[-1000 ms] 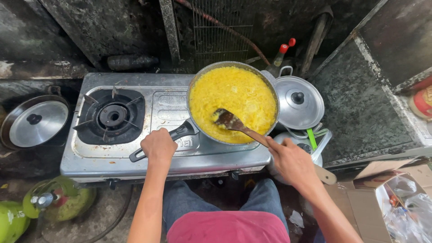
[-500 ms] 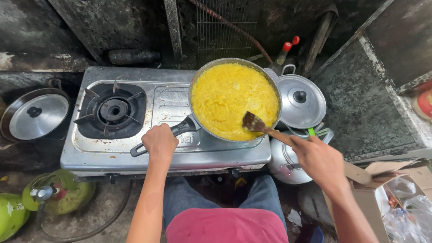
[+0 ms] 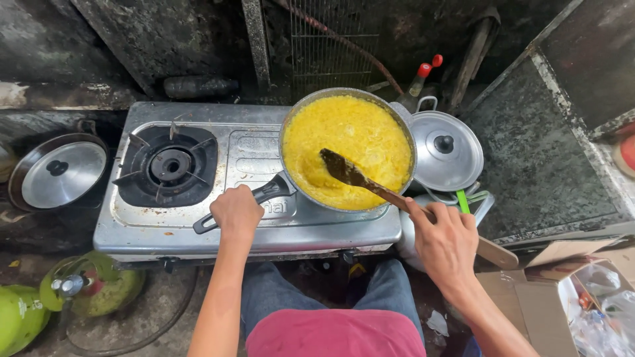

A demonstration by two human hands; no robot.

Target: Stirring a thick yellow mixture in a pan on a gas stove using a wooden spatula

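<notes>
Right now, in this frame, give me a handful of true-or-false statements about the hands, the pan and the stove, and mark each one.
1. The left hand grips the black pan handle. True.
2. The right hand holds a metal ladle. False: it holds a wooden spatula, whose blade is in the yellow food.
3. The frying pan sits on the stove's left burner. False: it sits on the right side; the left burner is bare.
4. A lidded metal pot stands to the right of the pan. True.
5. The pan holds a red sauce. False: it holds yellow food.
</notes>
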